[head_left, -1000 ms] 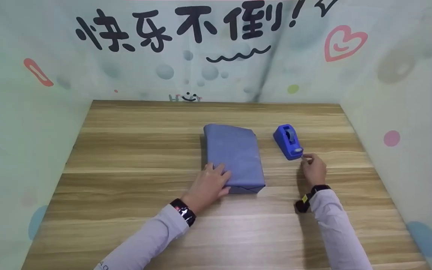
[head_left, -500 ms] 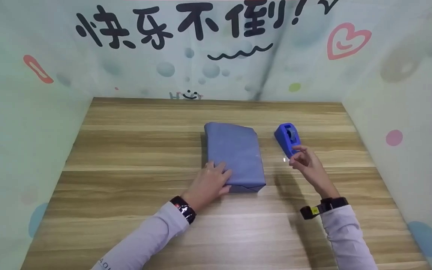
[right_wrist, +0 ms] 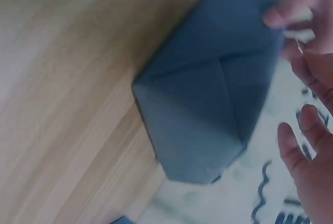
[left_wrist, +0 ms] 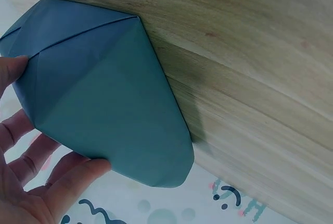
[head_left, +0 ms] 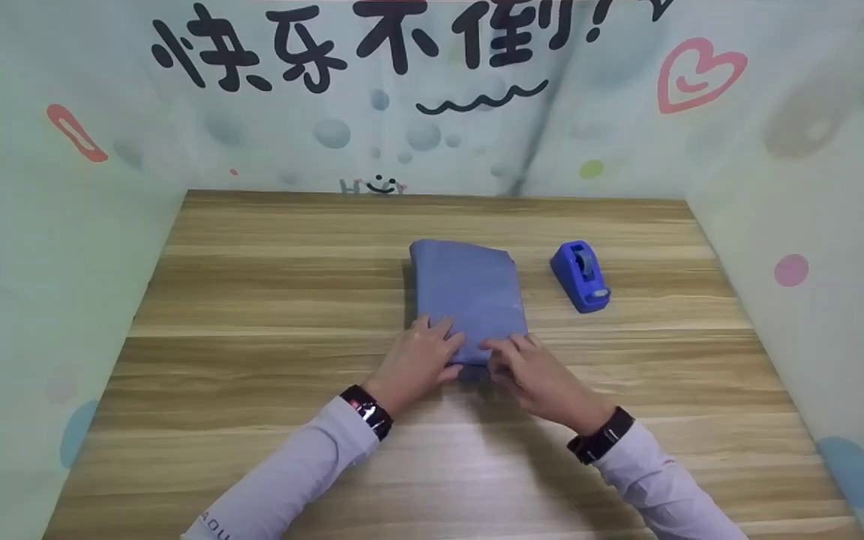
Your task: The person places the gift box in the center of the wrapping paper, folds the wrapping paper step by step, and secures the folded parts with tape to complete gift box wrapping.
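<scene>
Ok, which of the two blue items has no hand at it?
The tape dispenser, the smaller, brighter blue one further right. The left hand touches the wrapped package; the right hand is at its near end.

The bare right hand (head_left: 541,379) has moved left and nearer, from the blue plastic tape dispenser (head_left: 580,276) to the near right corner of the blue-grey, paper-wrapped rectangular package (head_left: 469,289), carrying a small clear strip (right_wrist: 299,46). The dispenser's near end is now uncovered.
</scene>
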The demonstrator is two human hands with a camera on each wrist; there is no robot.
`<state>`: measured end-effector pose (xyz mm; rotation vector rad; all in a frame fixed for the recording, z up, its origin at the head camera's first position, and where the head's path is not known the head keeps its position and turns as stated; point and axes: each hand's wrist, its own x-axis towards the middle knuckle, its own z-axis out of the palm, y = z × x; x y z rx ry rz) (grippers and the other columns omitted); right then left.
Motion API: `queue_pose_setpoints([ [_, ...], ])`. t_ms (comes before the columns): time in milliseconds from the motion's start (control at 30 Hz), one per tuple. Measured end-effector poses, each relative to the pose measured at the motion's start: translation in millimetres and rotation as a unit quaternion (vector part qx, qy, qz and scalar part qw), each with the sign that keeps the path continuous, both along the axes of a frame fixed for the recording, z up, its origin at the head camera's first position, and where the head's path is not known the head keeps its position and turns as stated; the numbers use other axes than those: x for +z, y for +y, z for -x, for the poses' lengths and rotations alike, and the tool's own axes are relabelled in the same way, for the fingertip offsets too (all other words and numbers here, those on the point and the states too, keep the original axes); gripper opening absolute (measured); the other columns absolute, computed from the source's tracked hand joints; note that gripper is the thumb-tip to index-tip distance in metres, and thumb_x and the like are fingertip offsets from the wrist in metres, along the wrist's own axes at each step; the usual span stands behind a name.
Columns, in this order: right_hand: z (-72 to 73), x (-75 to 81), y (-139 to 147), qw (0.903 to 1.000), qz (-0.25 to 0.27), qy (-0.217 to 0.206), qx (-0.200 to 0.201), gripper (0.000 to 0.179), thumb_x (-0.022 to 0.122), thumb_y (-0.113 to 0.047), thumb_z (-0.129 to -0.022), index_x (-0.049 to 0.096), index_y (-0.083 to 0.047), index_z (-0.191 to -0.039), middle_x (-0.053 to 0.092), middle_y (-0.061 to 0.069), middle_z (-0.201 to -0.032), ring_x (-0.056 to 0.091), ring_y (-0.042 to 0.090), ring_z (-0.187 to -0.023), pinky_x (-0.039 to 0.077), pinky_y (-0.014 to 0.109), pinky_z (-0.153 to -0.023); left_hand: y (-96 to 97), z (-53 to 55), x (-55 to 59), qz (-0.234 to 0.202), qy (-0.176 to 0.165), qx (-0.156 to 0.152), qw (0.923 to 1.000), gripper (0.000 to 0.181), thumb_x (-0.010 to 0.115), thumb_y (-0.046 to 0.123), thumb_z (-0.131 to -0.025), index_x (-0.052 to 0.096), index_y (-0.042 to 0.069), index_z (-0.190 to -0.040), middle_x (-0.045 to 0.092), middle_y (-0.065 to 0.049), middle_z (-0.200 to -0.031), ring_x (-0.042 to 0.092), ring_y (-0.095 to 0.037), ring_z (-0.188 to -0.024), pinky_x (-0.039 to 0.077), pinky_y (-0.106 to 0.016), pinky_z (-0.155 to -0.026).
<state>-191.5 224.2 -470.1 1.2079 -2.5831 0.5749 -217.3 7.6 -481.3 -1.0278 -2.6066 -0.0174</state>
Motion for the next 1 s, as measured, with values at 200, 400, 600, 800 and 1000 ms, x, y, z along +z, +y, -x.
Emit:
queue_pose_setpoints([
  [200,7.9,-6.1,-19.4,0.99,-0.074,0.119,0.014,0.034,0.063,-0.008,-0.085,0.05,-0.005,-0.116,0.055,0.0,-0.079,0.051,0.018,-0.077,0.038,0.035,-0.078,0.5,1.4,-0.3,-0.004,-0.023,0.0,0.9997,0.039,0.065,0.046,-0.081,0.06,0.016,-0.106,0.059,-0.005,-0.104,0.056,-0.025,-0.089,0.055,-0.033,-0.067],
  [400,12.9,-9.0,-23.0,0.9784,-0.09,0.185,0.016,0.027,0.061,-0.008,-0.085,0.051,-0.003,-0.11,0.056,0.003,-0.078,0.053,0.021,-0.075,0.041,0.037,-0.078,1.2,2.5,0.2,-0.008,-0.031,0.0,0.9995,0.039,0.067,0.046,-0.079,0.061,0.017,-0.106,0.059,-0.004,-0.103,0.056,-0.024,-0.089,0.054,-0.033,-0.064],
  [600,12.3,-10.4,-25.8,0.9699,-0.11,0.217,0.007,0.021,0.054,-0.009,-0.087,0.053,-0.001,-0.107,0.058,0.006,-0.079,0.053,0.024,-0.075,0.042,0.039,-0.077,0.1,2.5,1.1,-0.009,-0.037,0.004,0.9993,0.04,0.067,0.046,-0.079,0.061,0.017,-0.107,0.059,-0.003,-0.104,0.057,-0.024,-0.089,0.055,-0.034,-0.063],
  [800,9.7,-14.8,-27.8,0.9674,-0.11,0.228,-0.007,0.023,0.058,-0.01,-0.084,0.052,-0.002,-0.105,0.057,0.005,-0.077,0.052,0.023,-0.075,0.042,0.039,-0.077,-1.2,1.6,0.8,-0.015,-0.028,0.003,0.9995,0.04,0.068,0.047,-0.077,0.061,0.017,-0.104,0.058,-0.003,-0.101,0.056,-0.024,-0.087,0.054,-0.033,-0.06],
  [1000,9.8,-19.9,-31.4,0.9665,-0.099,0.237,-0.014,0.022,0.062,-0.014,-0.085,0.052,-0.003,-0.101,0.056,0.003,-0.076,0.05,0.022,-0.072,0.041,0.038,-0.075,-2.4,0.7,-1.3,-0.021,-0.015,0.004,0.9997,0.04,0.069,0.047,-0.076,0.061,0.017,-0.1,0.057,-0.003,-0.099,0.055,-0.023,-0.084,0.053,-0.032,-0.058],
])
